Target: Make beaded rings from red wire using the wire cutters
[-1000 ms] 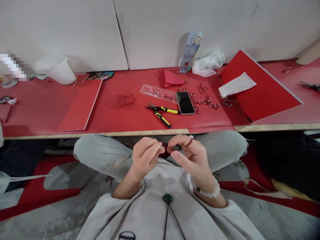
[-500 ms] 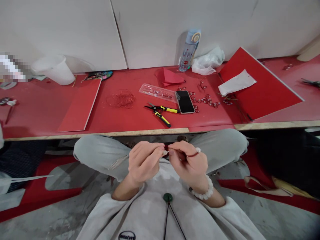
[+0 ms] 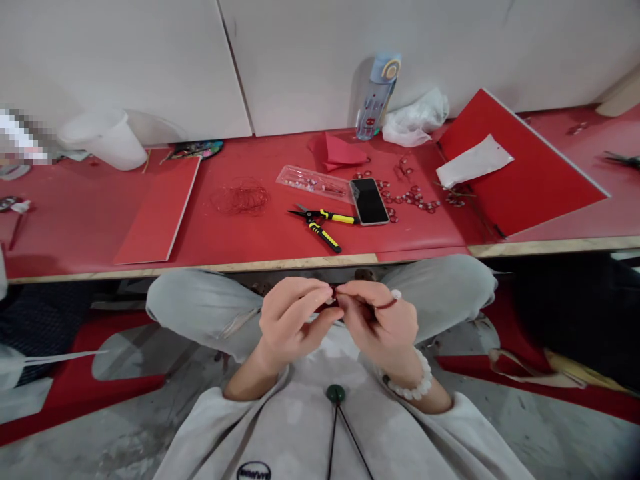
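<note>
Over my lap, my left hand (image 3: 295, 319) and my right hand (image 3: 381, 321) meet at the fingertips. Between them is a small dark red cord loop with a white bead (image 3: 331, 301), mostly covered by the fingers. My right thumb and index finger pinch its right side. On the left, my index finger touches the loop near the bead, while the thumb stretches below it. A thin red ring with a white bead (image 3: 396, 295) is worn on a right finger, and a white bead bracelet (image 3: 415, 383) circles that wrist.
On the red table lie yellow-black pliers (image 3: 320, 223), a phone (image 3: 370, 201), a clear bead tray (image 3: 313, 183), a red wire coil (image 3: 243, 199) and several beaded rings (image 3: 415, 199). Behind stand a bottle (image 3: 376, 100) and a plastic bag (image 3: 417, 120). Red boards (image 3: 160, 213) flank the area.
My left thumb has moved away from the index finger and now extends to the right below the loop. My right hand has barely moved.
</note>
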Tool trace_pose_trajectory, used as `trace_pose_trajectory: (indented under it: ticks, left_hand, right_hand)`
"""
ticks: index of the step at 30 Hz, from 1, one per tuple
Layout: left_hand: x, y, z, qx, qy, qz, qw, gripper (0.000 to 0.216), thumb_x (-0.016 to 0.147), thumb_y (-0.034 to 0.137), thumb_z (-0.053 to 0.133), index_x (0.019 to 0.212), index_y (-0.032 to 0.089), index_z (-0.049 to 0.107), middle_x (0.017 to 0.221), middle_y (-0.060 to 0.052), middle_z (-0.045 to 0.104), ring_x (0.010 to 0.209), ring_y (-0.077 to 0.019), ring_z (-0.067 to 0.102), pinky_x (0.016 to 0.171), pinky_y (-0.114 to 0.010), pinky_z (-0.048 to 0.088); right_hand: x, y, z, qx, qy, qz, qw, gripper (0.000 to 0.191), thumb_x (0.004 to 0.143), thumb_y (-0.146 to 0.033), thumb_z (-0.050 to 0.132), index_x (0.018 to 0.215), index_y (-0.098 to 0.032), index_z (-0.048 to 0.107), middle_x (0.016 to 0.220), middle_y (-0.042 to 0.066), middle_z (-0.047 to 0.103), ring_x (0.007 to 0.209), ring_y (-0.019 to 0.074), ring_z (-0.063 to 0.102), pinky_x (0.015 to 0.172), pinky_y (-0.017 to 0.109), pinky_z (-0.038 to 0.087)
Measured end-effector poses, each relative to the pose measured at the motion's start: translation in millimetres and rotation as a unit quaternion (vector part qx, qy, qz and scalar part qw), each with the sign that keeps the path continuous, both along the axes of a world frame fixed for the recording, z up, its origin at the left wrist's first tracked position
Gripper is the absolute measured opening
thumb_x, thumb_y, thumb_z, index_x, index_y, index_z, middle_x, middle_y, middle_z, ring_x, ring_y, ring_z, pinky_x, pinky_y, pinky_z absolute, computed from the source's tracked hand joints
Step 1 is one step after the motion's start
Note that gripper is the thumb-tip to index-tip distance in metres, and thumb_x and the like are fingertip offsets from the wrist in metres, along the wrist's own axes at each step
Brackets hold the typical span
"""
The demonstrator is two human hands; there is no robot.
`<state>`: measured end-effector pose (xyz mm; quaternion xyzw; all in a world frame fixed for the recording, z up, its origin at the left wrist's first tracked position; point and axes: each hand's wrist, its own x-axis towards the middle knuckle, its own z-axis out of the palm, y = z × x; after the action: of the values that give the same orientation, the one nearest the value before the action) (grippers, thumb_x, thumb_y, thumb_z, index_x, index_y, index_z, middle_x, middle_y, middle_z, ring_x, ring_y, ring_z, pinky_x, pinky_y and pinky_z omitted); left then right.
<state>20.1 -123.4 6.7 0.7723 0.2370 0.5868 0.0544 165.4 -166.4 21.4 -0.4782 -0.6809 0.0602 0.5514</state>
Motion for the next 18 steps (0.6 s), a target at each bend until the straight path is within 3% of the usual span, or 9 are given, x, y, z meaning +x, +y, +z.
trace_pose_trajectory:
  ticks: [6, 12, 15, 18]
  left_hand:
    - [-2.2, -7.2, 4.7, -0.146, -0.038, -0.072, 0.986, 0.005, 0.099, 0.020, 0.062, 0.100, 0.020, 0.067, 0.094, -0.006, 0.079, 0.085, -0.0159, 0.077, 0.071, -0.024, 0.062]
    - [-6.7, -6.8, 9.4, -0.325, -0.064, -0.225, 0.916, 0.018, 0.101, 0.032, 0.060, 0.089, 0.020, 0.063, 0.080, -0.003, 0.069, 0.058, -0.0112, 0.065, 0.053, -0.021, 0.054]
    - [-6.8, -5.6, 9.3, -0.306, -0.070, -0.221, 0.923, 0.017, 0.101, 0.030, 0.060, 0.087, 0.020, 0.062, 0.078, -0.003, 0.069, 0.057, -0.0111, 0.063, 0.051, -0.021, 0.053]
    - [-6.4, -4.2, 7.6, -0.204, -0.066, -0.183, 0.960, 0.012, 0.100, 0.024, 0.060, 0.088, 0.020, 0.062, 0.076, -0.004, 0.070, 0.066, -0.0137, 0.066, 0.055, -0.022, 0.054]
  right_hand:
    - [-2.2, -2.9, 1.4, 0.012, -0.010, -0.011, 1.000, 0.018, 0.094, -0.009, 0.060, 0.099, -0.026, 0.063, 0.076, -0.003, 0.080, 0.049, 0.0086, 0.067, 0.052, 0.017, 0.054]
    - [-1.8, -2.7, -1.9, 0.005, 0.013, 0.024, 1.000, 0.023, 0.092, -0.007, 0.062, 0.102, -0.028, 0.063, 0.079, -0.002, 0.081, 0.053, 0.0109, 0.069, 0.054, 0.020, 0.056]
    - [-0.8, -3.6, -2.4, -0.003, 0.011, 0.026, 1.000, 0.022, 0.092, -0.007, 0.060, 0.099, -0.028, 0.065, 0.077, -0.003, 0.081, 0.047, 0.0102, 0.065, 0.052, 0.020, 0.055]
    - [1.7, -6.1, 0.0, -0.012, -0.004, 0.036, 0.999, 0.022, 0.092, -0.007, 0.058, 0.098, -0.027, 0.066, 0.078, -0.002, 0.082, 0.048, 0.0102, 0.066, 0.052, 0.021, 0.055]
